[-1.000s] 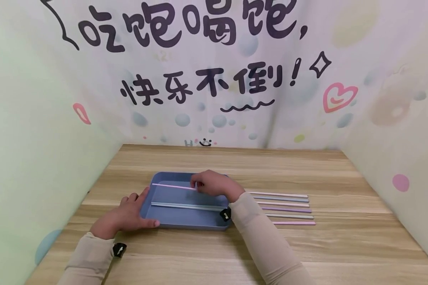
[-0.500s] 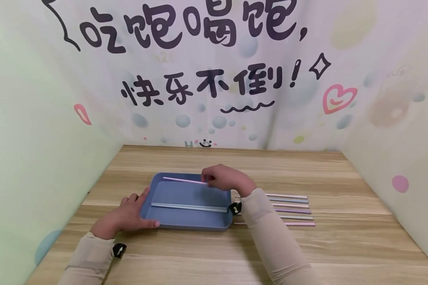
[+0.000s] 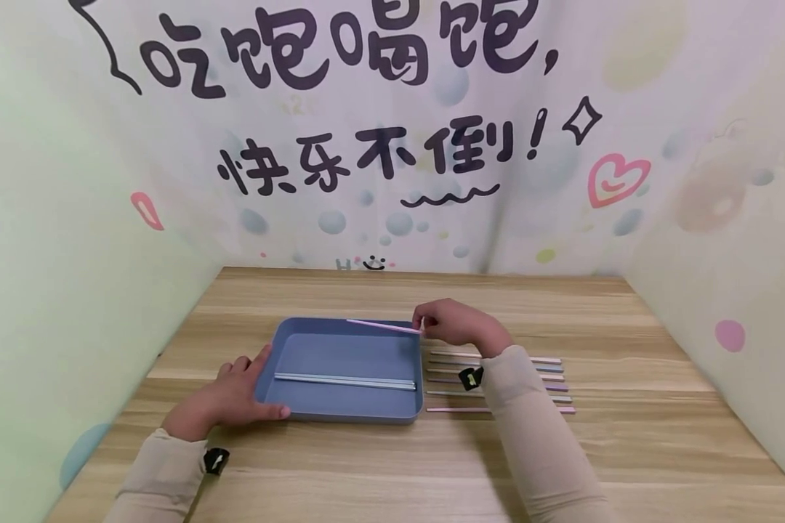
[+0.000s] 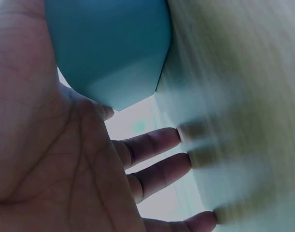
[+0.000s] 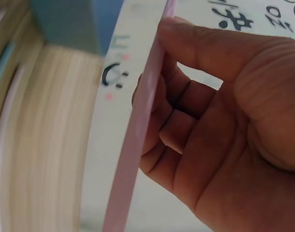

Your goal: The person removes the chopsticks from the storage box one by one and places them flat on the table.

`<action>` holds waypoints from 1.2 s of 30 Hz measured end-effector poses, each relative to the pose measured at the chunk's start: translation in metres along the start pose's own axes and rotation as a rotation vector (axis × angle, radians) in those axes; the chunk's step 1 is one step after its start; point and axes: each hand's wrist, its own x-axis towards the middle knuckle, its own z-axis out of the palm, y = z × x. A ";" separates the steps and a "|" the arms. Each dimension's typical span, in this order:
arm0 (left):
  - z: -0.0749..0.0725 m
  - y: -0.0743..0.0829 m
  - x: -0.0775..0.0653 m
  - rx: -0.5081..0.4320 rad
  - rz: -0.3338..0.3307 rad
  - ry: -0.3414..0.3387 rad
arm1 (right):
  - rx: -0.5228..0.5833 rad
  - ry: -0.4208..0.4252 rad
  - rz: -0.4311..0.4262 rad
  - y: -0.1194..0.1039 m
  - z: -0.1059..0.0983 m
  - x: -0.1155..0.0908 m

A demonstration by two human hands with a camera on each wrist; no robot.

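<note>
The right hand (image 3: 458, 323) pinches a pink chopstick (image 3: 382, 326) near its right end, over the tray's far right corner. The chopstick slants leftward along the tray's back wall. In the right wrist view, thumb and forefinger hold the flat-sided pink shaft, the other fingers folded behind it. The left hand (image 3: 232, 396) rests against the left end of the blue tray (image 3: 347, 352), thumb at the front corner. Seen from the left wrist, its fingers (image 4: 159, 176) are spread with tips down by the table, the tray wall (image 4: 113, 53) beside the palm. Two pale blue chopsticks (image 3: 343, 380) lie together in the tray.
Right of the tray, several chopsticks in different colours lie in a spaced row on the wooden table (image 3: 366, 472); the nearest is a pink chopstick (image 3: 454, 410). The right forearm (image 3: 546, 436) covers part of the row. A printed curtain wall (image 3: 386, 232) stands behind the table.
The right hand has moved right with the pink chopstick, from over the tray's middle to its far right corner. The left hand, tray and pale blue pair stay in place.
</note>
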 end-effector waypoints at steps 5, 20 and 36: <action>0.001 -0.001 -0.001 -0.003 0.006 0.003 | -0.007 0.010 0.009 0.018 -0.001 -0.013; 0.002 -0.001 0.000 0.006 0.012 0.008 | 0.007 0.028 0.042 0.069 -0.011 -0.054; 0.003 -0.002 0.002 0.010 0.008 -0.001 | 0.076 -0.021 0.098 0.109 -0.012 -0.075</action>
